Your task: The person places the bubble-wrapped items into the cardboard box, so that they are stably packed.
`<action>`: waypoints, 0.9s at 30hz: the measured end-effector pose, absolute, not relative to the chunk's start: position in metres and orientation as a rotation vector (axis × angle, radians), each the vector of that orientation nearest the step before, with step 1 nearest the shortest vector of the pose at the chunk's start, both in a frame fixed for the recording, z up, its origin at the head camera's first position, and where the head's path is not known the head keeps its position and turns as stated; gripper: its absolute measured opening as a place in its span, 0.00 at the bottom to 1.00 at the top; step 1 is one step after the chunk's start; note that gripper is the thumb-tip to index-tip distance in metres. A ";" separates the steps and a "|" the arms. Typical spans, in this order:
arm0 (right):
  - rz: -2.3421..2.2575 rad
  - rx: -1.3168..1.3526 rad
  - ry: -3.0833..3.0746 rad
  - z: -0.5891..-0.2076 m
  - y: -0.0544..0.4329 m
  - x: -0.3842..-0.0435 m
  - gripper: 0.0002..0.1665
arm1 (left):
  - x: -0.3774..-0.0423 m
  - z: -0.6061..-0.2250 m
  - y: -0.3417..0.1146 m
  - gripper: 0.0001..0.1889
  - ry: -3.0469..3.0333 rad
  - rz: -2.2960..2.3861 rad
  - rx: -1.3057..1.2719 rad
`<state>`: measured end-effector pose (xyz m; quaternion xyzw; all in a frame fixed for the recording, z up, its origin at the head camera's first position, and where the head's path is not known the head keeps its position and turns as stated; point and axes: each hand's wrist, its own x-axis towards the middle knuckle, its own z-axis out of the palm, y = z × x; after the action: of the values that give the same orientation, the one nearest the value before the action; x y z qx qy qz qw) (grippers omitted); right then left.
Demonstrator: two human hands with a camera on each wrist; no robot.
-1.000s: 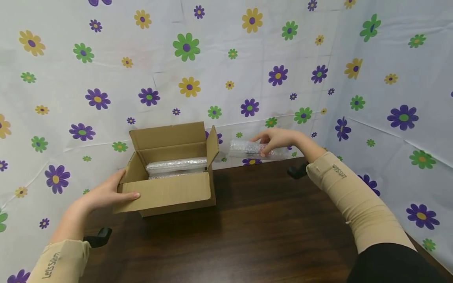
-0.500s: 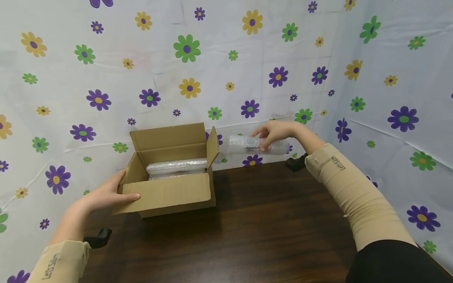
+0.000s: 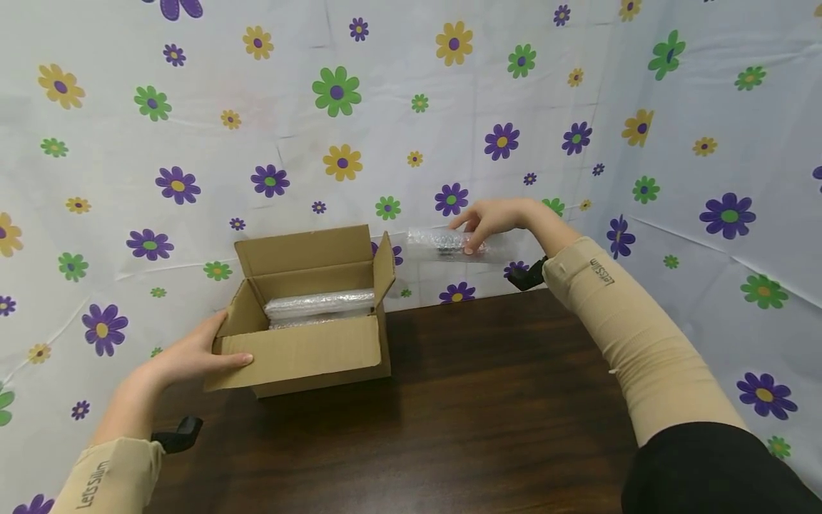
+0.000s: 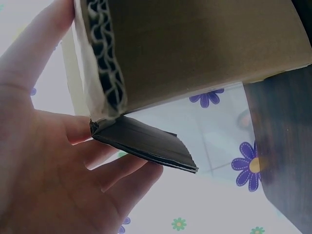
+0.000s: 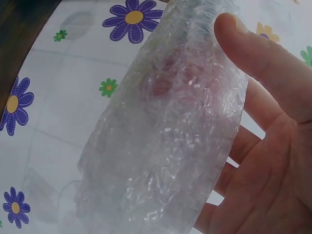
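Note:
An open cardboard box (image 3: 302,350) stands on the dark table at left of centre. My left hand (image 3: 189,355) holds its left front corner, the thumb over the front flap and the fingers behind; the left wrist view shows the cardboard edge (image 4: 105,63) between them. Inside the box lie bubble-wrapped bundles (image 3: 321,303), partly hidden by the front flap. Right of the box, my right hand (image 3: 493,220) grips a bubble-wrapped bundle (image 3: 433,245) from above, raised off the table. Something reddish (image 5: 168,80) shows faintly through its wrap; the contents cannot be made out.
The dark wooden table (image 3: 488,400) reaches toward me in front of the box. A white flower-print cloth (image 3: 385,150) hangs close behind and to the right. The box's right flap (image 3: 384,270) sticks up on the side nearer the held bundle.
My right hand has lifted the bubble-wrapped bundle higher and moved it slightly left toward the box. The left hand and the box have stayed in place.

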<state>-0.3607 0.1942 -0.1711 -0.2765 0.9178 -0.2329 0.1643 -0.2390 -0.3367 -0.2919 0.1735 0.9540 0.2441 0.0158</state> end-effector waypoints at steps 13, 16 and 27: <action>-0.594 -0.807 2.636 -0.136 0.171 -0.360 0.40 | -0.239 -0.291 -0.337 0.58 2.964 0.777 0.539; -0.578 -0.812 2.635 -0.131 0.164 -0.362 0.40 | -0.240 -0.292 -0.337 0.58 2.972 0.776 0.547; -0.492 -0.822 2.651 -0.108 0.134 -0.365 0.41 | -0.239 -0.293 -0.338 0.58 2.976 0.763 0.526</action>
<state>-0.3645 0.1344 -0.1083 -0.2879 0.9283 -0.1723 0.1605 -0.2389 -0.3377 -0.2928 0.1687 0.9547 0.2449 0.0125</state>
